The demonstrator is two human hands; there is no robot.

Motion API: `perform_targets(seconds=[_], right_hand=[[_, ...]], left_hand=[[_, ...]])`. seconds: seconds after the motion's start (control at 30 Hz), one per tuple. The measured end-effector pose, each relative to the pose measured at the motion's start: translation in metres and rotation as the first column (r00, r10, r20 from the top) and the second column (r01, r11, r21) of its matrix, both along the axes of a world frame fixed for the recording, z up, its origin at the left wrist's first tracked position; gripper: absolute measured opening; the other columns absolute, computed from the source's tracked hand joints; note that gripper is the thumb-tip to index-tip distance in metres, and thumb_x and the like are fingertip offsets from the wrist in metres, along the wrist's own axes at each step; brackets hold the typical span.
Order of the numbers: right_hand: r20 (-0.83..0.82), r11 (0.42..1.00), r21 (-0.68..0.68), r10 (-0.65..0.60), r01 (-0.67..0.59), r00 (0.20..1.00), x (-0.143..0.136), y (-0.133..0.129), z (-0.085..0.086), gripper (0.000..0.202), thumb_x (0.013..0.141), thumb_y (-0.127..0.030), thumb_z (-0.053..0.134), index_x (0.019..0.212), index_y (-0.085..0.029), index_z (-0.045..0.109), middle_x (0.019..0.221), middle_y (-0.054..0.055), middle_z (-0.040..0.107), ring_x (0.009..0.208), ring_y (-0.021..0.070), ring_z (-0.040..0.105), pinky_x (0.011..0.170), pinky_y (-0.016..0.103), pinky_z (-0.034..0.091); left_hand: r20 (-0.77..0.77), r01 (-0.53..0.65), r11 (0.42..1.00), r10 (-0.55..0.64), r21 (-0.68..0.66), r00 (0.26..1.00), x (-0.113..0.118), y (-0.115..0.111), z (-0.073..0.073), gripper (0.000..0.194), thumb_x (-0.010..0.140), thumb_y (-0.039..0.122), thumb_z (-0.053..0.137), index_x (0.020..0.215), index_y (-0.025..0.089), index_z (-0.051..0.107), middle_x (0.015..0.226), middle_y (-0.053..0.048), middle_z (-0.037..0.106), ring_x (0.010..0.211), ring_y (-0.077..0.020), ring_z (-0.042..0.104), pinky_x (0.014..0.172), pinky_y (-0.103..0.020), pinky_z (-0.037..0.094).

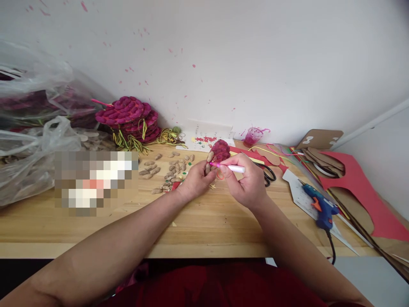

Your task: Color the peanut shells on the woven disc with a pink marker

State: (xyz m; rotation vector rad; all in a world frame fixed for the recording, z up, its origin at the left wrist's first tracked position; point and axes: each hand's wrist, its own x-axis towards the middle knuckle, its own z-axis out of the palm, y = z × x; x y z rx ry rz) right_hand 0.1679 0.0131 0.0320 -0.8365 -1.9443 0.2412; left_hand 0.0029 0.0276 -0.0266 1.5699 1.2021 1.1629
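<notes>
Near the middle of the wooden table, my left hand [200,178] is closed round the lower part of a small peanut craft [221,150]. Its upper peanuts are coloured dark magenta, while a peanut [210,156] on its left side is still plain tan. My right hand [245,179] grips a white marker [235,169] with a pink tip. The tip touches or nearly touches the plain peanuts by my left fingertips. Loose peanuts [172,168] lie on the table to the left of my hands.
Magenta peanut discs [128,113] are stacked at back left beside plastic bags [28,149]. Black-handled scissors [270,174], a blue glue gun [324,213] and red card [361,187] lie right. A pink-stained cup [252,135] stands by the wall.
</notes>
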Motion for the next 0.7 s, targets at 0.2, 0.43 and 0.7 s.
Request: perform_targets(seconds=[0.2, 0.43, 0.7], right_hand=[[-0.012, 0.999, 0.028, -0.044, 0.044, 0.999, 0.0009, 0.0022, 0.0006, 0.005, 0.098, -0.025, 0.065, 0.094, -0.023, 0.066, 0.085, 0.003, 0.075, 0.076, 0.0182, 0.07, 0.072, 0.034, 0.056], [0.007, 1.0, -0.015, 0.002, -0.002, 1.0, 0.0002, 0.0018, -0.0015, 0.006, 0.098, -0.026, 0.064, 0.093, -0.023, 0.066, 0.086, 0.003, 0.074, 0.078, 0.0186, 0.07, 0.073, 0.034, 0.056], [0.039, 0.999, 0.028, 0.029, -0.031, 0.999, -0.0014, 0.0035, -0.0032, 0.004, 0.097, -0.023, 0.065, 0.093, -0.023, 0.065, 0.083, 0.002, 0.073, 0.077, 0.018, 0.069, 0.072, 0.033, 0.055]], left_hand=[[-0.003, -0.044, 0.998, 0.044, -0.055, 0.999, -0.0009, -0.0005, 0.001, 0.033, 0.083, 0.035, 0.062, 0.065, 0.024, 0.037, 0.06, 0.007, 0.034, 0.059, -0.0114, 0.031, 0.056, -0.028, 0.026], [0.012, -0.033, 0.995, 0.034, -0.095, 0.999, -0.0013, 0.0008, 0.0026, 0.027, 0.083, 0.033, 0.06, 0.067, 0.023, 0.041, 0.061, 0.007, 0.037, 0.061, -0.0112, 0.035, 0.058, -0.027, 0.029], [0.017, -0.026, 0.996, 0.028, -0.086, 0.999, -0.0035, 0.0026, -0.0018, 0.028, 0.082, 0.039, 0.06, 0.069, 0.023, 0.041, 0.062, 0.007, 0.038, 0.061, -0.0112, 0.035, 0.059, -0.028, 0.031]])
